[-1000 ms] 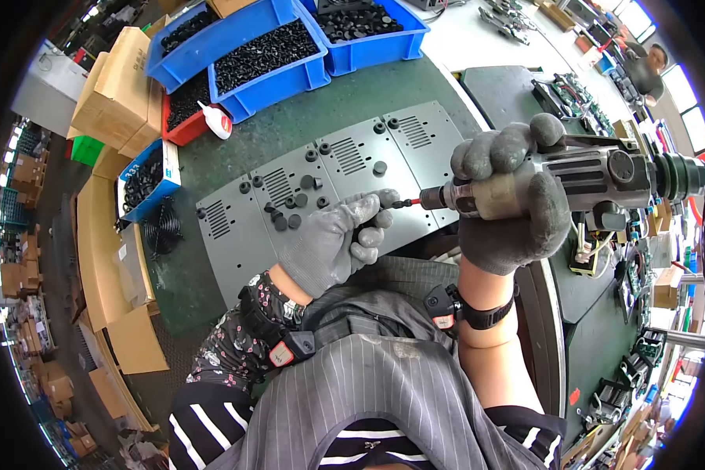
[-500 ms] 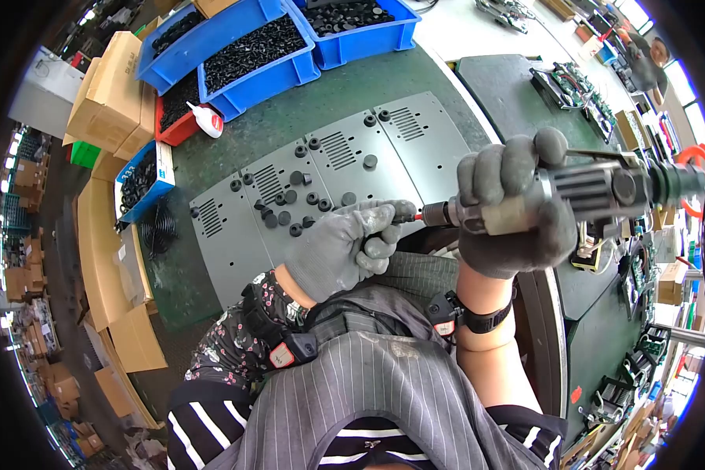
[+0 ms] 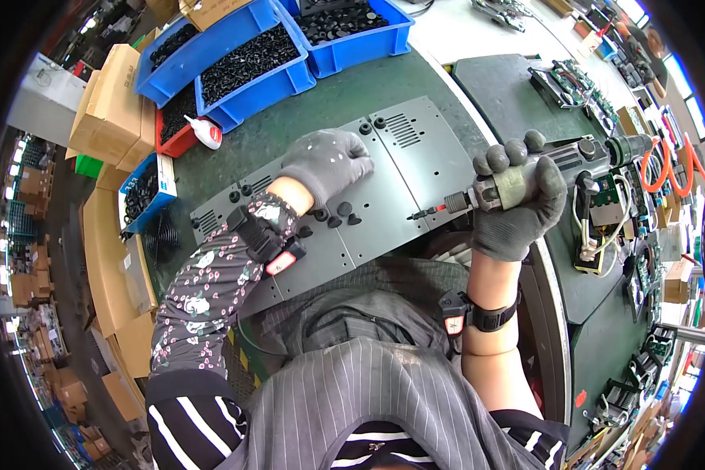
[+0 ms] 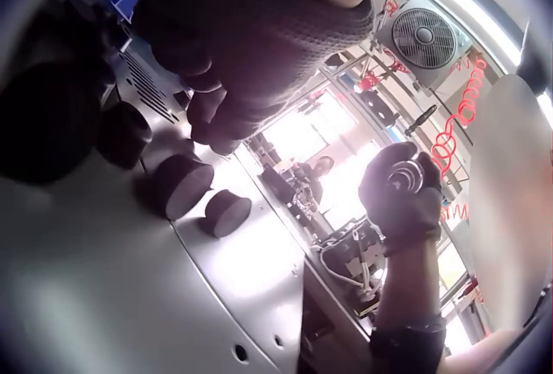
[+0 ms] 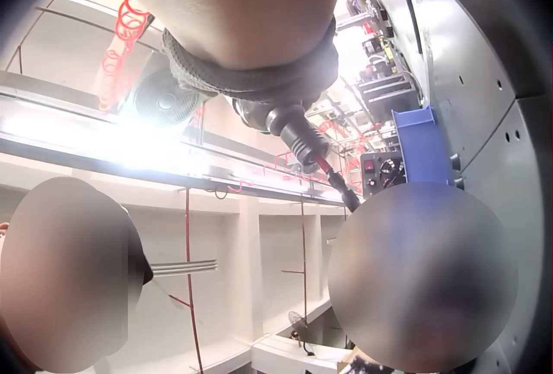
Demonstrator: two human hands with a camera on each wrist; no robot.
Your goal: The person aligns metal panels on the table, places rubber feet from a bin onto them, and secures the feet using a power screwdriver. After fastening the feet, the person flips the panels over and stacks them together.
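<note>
My gloved left hand (image 3: 329, 164) reaches over a row of grey slotted metal panels (image 3: 399, 204), palm down, fingertips bent down at the panel surface. The glove covers what is under the fingers, so I cannot tell whether they hold anything. Loose black rubber feet (image 3: 345, 208) lie close below this hand; in the left wrist view some feet (image 4: 227, 212) stand near the fingers. My gloved right hand (image 3: 521, 204) grips a power screwdriver (image 3: 576, 157) around its body. Its dark bit (image 3: 427, 212), with a red sleeve behind it, points left above the panels' lower right edge.
Blue bins (image 3: 309, 74) of small black parts stand behind the panels, beside a red bin (image 3: 176, 137) and a white bottle (image 3: 204, 131). Cardboard boxes (image 3: 116, 102) line the left. Circuit boards (image 3: 576, 94) lie to the right, near a coiled red hose (image 3: 674, 176).
My left hand has left the screwdriver's bit and moved up and left over the panels. The right hand's screwdriver has tilted, its tip now exposed.
</note>
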